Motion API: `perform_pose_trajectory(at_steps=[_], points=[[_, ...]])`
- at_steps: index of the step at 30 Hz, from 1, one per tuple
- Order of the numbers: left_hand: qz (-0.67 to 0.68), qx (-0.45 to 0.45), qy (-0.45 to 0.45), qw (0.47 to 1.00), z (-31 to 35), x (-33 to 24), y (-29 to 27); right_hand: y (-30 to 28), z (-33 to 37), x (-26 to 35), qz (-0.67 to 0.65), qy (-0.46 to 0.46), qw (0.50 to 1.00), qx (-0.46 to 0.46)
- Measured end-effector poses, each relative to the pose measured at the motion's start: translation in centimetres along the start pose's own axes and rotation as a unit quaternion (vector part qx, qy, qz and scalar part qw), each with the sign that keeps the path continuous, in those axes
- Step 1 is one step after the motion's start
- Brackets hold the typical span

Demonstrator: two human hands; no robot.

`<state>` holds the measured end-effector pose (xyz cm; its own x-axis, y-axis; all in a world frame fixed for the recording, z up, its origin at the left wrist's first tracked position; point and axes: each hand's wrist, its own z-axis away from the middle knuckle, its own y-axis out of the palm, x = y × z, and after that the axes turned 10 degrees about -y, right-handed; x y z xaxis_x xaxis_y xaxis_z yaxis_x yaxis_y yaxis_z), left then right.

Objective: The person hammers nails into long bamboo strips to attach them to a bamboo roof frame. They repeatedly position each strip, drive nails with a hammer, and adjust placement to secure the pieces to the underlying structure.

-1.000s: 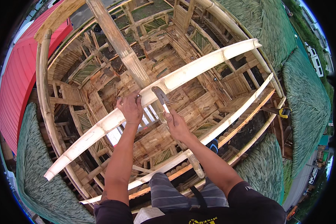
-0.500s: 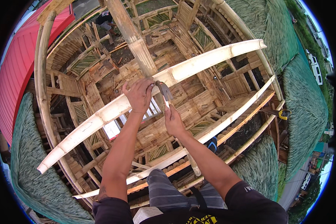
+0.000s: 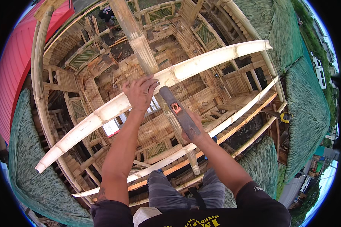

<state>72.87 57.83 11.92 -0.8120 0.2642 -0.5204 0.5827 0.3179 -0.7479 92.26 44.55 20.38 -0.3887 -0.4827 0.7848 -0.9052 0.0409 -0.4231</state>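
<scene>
A long, pale split-bamboo strip (image 3: 216,58) runs across in front of me, sloping from lower left to upper right. It crosses a thick bamboo pole (image 3: 138,45). My left hand (image 3: 140,92) rests on the strip at this crossing, thumb and fingers pinched together. Whatever small thing they hold is too small to make out. My right hand (image 3: 195,123) grips a hammer (image 3: 186,123), its worn grey head raised toward me, apart from the strip. The head hides most of the handle and some fingers.
Below lies a bamboo frame with a slatted floor (image 3: 151,132). Another split-bamboo strip (image 3: 238,113) crosses nearer my legs. A yellow-handled saw (image 3: 285,117) hangs at the right. Thatched roofs (image 3: 307,113) and a red roof (image 3: 26,68) flank the frame. A person (image 3: 107,16) bends far off.
The hammer has come up from beside my left fingertips toward me, its head now larger in view. My left hand stays at the same spot on the strip.
</scene>
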Motion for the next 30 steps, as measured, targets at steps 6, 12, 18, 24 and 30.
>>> perform_pose_trajectory(at_steps=[6,12,18,24,30], points=[[-0.025,-0.001,0.023,0.999,0.0,-0.2,-0.3,-0.9,-0.9,0.2,-0.049,0.084,0.995,0.027],[-0.052,0.055,-0.052,0.996,-0.1,-0.4,0.0,-1.5,-2.7,0.6,0.106,0.235,0.957,0.130],[-0.055,0.022,-0.048,0.997,0.1,-0.5,0.3,-1.6,-3.3,0.2,-0.008,0.173,0.982,0.075],[-0.072,0.066,-0.081,0.992,0.4,-0.8,0.2,-1.6,-1.7,-0.7,-0.010,0.172,0.982,0.078],[-0.080,0.049,-0.074,0.993,0.1,-0.9,0.1,-1.7,-2.4,-1.4,0.031,0.261,0.957,0.122]])
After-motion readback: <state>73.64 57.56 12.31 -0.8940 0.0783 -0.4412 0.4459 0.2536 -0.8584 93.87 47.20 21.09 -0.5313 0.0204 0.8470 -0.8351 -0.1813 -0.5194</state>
